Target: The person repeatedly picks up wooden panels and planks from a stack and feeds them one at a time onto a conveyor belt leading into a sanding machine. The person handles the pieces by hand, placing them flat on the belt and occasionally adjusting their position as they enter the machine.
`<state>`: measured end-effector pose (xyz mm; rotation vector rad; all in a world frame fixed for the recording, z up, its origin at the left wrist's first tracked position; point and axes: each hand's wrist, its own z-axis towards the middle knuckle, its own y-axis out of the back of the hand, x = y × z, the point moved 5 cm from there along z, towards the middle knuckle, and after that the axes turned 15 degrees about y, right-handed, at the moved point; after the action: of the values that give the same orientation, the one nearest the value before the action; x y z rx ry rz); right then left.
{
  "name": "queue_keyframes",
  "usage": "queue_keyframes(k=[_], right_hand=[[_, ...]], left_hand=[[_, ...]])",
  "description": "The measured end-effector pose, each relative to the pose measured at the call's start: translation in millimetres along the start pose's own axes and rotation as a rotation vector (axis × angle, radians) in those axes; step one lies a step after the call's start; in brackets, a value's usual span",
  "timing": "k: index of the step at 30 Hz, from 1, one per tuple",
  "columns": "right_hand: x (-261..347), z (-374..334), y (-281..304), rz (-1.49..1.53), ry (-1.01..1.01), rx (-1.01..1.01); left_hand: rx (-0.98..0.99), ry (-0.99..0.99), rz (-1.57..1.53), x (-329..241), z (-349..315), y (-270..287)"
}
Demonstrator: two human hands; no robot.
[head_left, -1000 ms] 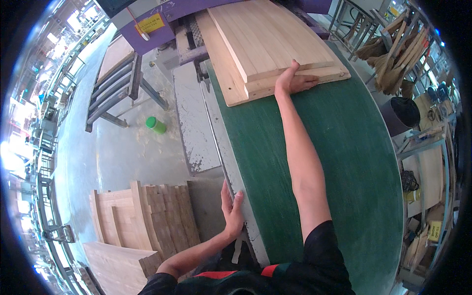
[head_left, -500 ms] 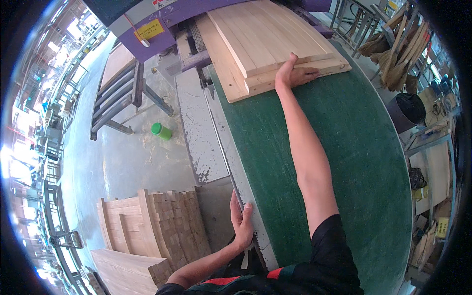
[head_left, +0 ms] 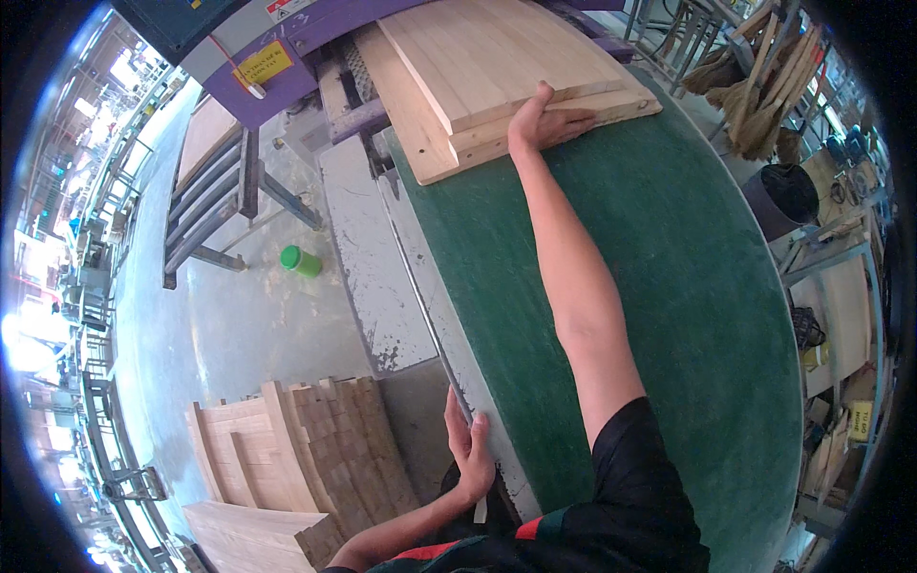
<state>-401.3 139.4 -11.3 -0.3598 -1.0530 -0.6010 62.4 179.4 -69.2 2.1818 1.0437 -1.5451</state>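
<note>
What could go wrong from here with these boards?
The right hand lies against the near end of the boards, which reach toward the purple machine; it might get pinched if it followed them in. The bottom board juts out left beneath the rest, so the boards might shift unevenly.

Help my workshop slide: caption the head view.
Right hand against stacked wooden panels on a green table; left hand at the metal rod.
</note>
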Motion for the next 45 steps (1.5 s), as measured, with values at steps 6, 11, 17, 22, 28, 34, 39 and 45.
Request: queue_keyframes(k=[6, 11, 17, 22, 28, 34, 39, 45], right_hand=[[2.2, -3.0, -17.5, 0.015, 0.014, -0.016], [-6.3, 2.6, -31.3, 0.039, 0.008, -0.078], [-7.2, 1.8, -44.9, 0.02, 0.044, -0.118], [-4.7, 1.2, -57.9, -0.017, -0.008, -0.083], [-7.7, 11.0, -62.9, 0.088, -0.08, 0.217], [-22.3, 61.4, 90.2, 0.225, -0.032, 0.411], [30.4, -31.1, 246.1, 0.376, -0.109, 0.69], [88.4, -118.0, 369.2, 0.318, -0.027, 0.885]], left_hand=[[0.009, 0.009, -0.048, -1.2, -3.0, 0.3], [0.016, 0.04, -0.049, -4.9, -5.4, -3.3], [0.039, 0.017, -0.049, -5.3, -7.5, -1.7], [0.047, 0.002, -0.083, -8.8, -10.2, -1.0], [-0.012, -0.093, 0.036, 26.2, 5.1, 19.4], [-0.094, -0.199, 0.083, 26.6, 3.8, 7.6], [-0.181, -0.265, 0.096, 21.8, -0.6, 18.3], [-0.187, -0.322, 0.157, 19.3, 5.3, 20.9]])
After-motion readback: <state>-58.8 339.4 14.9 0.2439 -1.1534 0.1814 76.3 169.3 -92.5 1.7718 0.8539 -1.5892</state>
